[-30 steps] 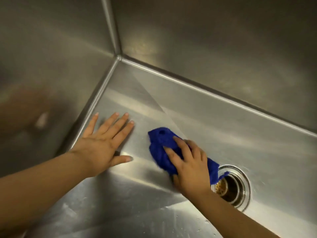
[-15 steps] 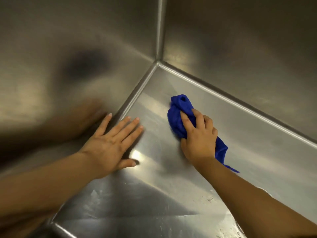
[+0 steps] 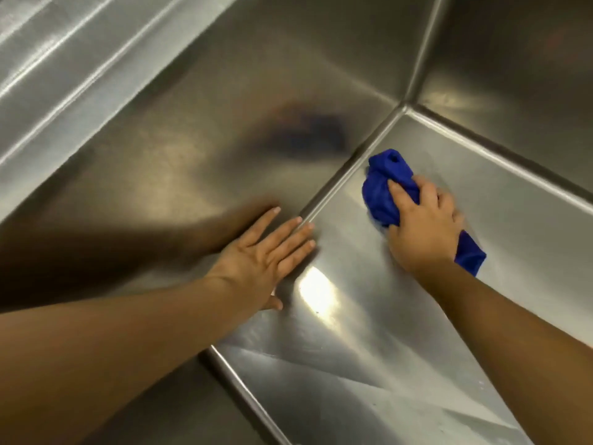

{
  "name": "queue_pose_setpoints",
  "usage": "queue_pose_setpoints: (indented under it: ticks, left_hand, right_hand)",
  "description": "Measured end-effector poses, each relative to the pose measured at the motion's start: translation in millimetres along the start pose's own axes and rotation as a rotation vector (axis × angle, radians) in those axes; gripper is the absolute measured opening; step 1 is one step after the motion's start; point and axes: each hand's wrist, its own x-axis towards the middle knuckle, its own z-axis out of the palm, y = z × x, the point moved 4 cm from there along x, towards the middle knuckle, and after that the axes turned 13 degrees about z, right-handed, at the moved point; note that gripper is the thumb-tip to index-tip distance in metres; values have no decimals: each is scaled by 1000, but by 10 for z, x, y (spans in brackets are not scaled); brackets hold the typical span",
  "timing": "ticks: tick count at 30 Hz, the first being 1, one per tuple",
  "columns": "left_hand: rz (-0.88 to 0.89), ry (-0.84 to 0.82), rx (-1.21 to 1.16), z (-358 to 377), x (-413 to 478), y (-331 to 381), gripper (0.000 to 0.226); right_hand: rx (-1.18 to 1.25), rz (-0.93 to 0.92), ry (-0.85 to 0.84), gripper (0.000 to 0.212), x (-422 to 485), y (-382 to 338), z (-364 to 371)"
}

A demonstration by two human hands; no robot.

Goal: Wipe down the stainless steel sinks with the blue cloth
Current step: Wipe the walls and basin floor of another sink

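Note:
I look down into a stainless steel sink, at its floor near a corner. My right hand grips a bunched blue cloth and presses it on the sink floor close to the seam with the left wall. A tail of the cloth sticks out behind the wrist. My left hand lies flat with straight fingers on the sink floor, fingertips at the seam with the left wall, holding nothing.
The left wall rises steeply and reflects my arm and the cloth. The back wall meets it in a corner at the upper right. The sink rim shows at the upper left.
My right hand has pushed the cloth away from the drain toward the far corner and left wall. The view has swung left, so the drain is out of sight. My left hand stays flat.

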Motion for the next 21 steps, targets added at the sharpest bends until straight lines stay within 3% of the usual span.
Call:
queue_pose_setpoints:
  ticks: [3,6,9,11,14,17,21]
  left_hand:
    - [-9,-49,49,27,-8,2,91]
    - [-34,-104,109,-5,-38,-18,94]
    - [-37,-130,203,-83,-107,-89,98]
    - [-39,-149,243,-108,-163,-133,98]
    - [-30,-176,296,-110,-215,-121,95]
    - [-38,-205,315,-96,-286,-89,94]
    - [-87,-226,337,-92,-529,-76,93]
  right_hand:
    - [-21,-24,-10,69,-107,-191,46]
    - [-29,-300,-57,69,-659,-287,184]
    - [-28,-436,-126,69,-920,-277,288]
    - [-25,-441,-119,69,-799,-312,258]
    - [-3,-277,-21,69,-392,-386,139]
    - [-19,-137,-55,72,-307,-427,113]
    - [2,-441,-59,72,-1021,-409,260]
